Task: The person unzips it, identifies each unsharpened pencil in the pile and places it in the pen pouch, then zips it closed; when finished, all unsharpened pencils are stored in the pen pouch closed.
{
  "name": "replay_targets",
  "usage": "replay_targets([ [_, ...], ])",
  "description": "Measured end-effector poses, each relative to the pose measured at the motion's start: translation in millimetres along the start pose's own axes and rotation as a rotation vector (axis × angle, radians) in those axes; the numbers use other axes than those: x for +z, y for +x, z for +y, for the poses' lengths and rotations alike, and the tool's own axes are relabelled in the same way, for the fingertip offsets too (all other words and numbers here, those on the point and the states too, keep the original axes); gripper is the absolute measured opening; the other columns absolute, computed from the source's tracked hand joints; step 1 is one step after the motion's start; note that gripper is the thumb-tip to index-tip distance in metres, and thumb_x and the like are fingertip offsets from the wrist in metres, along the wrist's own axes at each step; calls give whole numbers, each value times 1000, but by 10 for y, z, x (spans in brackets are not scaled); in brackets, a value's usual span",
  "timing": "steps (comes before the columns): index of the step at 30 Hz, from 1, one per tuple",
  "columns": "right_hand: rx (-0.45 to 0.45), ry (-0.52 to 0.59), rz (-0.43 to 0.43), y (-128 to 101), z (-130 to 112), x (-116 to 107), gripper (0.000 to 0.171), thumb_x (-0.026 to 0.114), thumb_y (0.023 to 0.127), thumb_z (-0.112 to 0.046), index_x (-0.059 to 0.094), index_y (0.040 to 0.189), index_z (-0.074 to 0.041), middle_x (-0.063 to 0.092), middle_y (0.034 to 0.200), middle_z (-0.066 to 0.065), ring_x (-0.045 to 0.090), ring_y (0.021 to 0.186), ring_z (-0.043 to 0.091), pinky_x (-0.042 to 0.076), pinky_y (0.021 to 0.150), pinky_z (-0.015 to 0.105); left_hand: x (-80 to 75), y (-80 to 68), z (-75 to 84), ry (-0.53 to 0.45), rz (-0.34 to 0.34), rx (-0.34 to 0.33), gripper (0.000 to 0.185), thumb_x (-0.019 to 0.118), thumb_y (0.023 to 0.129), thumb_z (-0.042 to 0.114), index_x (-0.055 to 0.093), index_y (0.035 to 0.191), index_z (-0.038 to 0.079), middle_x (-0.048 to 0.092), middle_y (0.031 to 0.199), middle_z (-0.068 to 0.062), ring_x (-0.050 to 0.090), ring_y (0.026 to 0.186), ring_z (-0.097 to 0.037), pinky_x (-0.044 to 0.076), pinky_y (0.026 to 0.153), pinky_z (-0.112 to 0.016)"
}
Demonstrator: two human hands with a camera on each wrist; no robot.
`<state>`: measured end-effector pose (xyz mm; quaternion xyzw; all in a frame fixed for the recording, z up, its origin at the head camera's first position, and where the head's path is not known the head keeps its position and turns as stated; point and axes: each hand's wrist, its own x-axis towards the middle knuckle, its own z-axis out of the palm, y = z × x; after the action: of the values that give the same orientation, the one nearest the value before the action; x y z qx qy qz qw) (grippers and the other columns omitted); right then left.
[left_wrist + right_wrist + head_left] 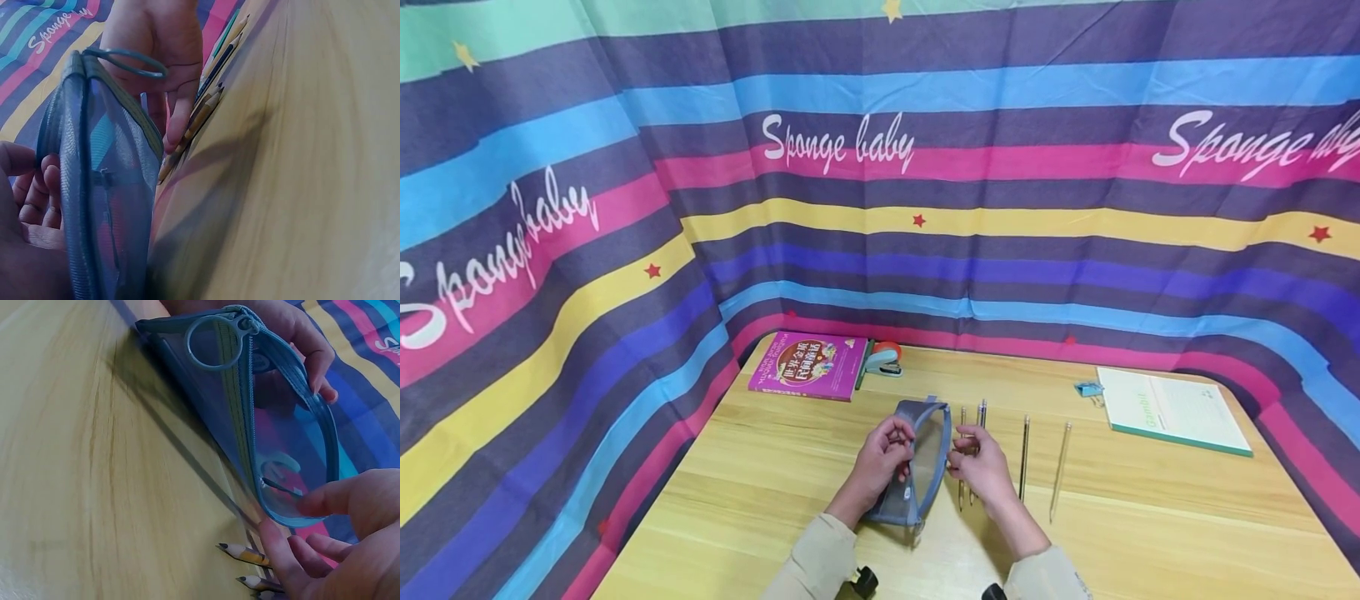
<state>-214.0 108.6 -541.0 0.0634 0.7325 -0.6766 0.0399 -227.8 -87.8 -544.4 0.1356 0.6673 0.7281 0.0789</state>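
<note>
Seen from the head camera, a person is holding a blue mesh pencil pouch (pixel 917 462) upright on a wooden desk (pixel 1150 517), between the two hands. The left hand (pixel 880 462) is gripping the pouch's left rim, while the right hand (pixel 981 467) is curling its fingers at the right rim, just over two pencils (pixel 964 433) lying beside it. Two more pens (pixel 1025 454) are lying further right, well apart from the pouch.

From the left wrist, the pouch (pixel 100 187) is standing against the left hand's fingers (pixel 37 200), and the right hand's fingers (pixel 178 119) are touching the pencils (pixel 200 119).

From the right wrist, the left hand (pixel 294 344) is clamping the zipper edge while the right hand's fingers (pixel 331 497) are pressing the pouch's (pixel 275 450) near end.
</note>
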Motion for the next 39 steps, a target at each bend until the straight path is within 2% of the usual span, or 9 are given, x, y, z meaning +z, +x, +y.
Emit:
replay_targets([
  [7,12,1,-32,-2,7,-3,61,63,89,10,44,147,8,60,124,30,70,90,26,64,81,42,-16,2,-16,-21,-13,24,26,54,88,-8,50,114,-8,54,85,3,52,58,-8,47,51,-20],
  [15,22,-22,-56,-15,21,33,54,64,91,6,49,142,7,68,103,24,68,73,25,65,72,42,-29,-1,-18,-36,-36,48,26,53,89,-8,48,115,-9,53,82,2,51,57,-7,46,51,-20],
  [19,34,-1,-73,-17,12,65,52,63,91,7,49,141,7,70,95,20,68,66,23,65,67,43,-20,-5,-19,18,-47,39,25,54,89,-8,50,114,-8,53,83,2,51,57,-7,47,52,-20],
  [24,32,34,-93,-19,-11,82,51,61,90,10,48,140,9,69,90,20,67,62,22,65,65,43,6,-61,12,173,-96,35,22,57,91,-6,54,112,-2,54,86,1,51,61,-5,47,54,-19],
  [30,39,62,-94,-7,-12,81,49,59,92,11,48,140,10,67,89,19,68,61,23,64,62,40,-30,-206,112,400,-188,83,26,69,93,6,58,116,9,61,91,1,54,71,-2,47,62,-15],
  [35,55,74,-82,-2,-17,98,46,58,93,10,49,138,8,65,87,15,67,59,21,64,61,39,-150,-386,157,647,-218,143,33,80,88,22,63,117,21,66,92,6,58,75,-2,52,66,-18],
  [39,51,93,-80,-14,-40,103,45,58,93,10,50,137,9,64,86,15,67,59,21,64,62,39,-242,-515,150,818,-226,224,50,89,78,38,64,120,26,66,101,9,61,89,-3,54,80,-21],
])
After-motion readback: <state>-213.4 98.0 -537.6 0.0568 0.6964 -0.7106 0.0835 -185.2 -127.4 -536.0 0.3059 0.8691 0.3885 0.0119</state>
